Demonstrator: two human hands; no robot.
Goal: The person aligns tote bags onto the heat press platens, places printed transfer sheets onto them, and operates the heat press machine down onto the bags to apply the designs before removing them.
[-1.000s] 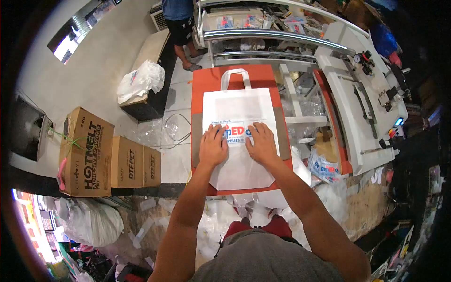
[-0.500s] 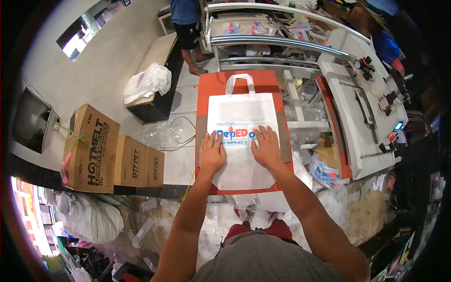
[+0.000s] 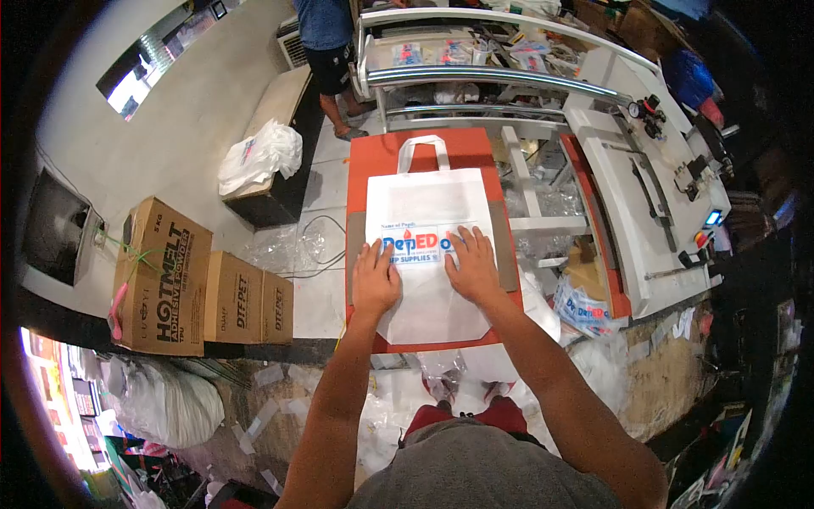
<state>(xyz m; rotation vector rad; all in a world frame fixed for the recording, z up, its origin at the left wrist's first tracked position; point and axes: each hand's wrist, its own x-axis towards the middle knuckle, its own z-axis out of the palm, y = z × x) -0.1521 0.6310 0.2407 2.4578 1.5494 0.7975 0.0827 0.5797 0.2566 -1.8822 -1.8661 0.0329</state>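
Note:
A white tote bag (image 3: 432, 310) with a blue and red print lies flat on the red and grey pad (image 3: 471, 144), its handle pointing away from me. My left hand (image 3: 376, 278) rests with spread fingers on the bag's left edge, beside the print. On the right part of the print lies my right hand (image 3: 473, 265), palm down, fingers apart, covering some of the lettering. Neither hand grips anything.
A white press machine (image 3: 627, 204) stands at the right, with a metal bar (image 3: 500, 78) across the back. Cardboard boxes (image 3: 165, 280) and a stack of white bags (image 3: 261, 157) are at the left. Another person (image 3: 326, 51) stands behind the bench.
My left hand has slid outward and slightly toward me, uncovering the left part of the print. My right hand stays on the bag's right side. The camera view has shifted slightly.

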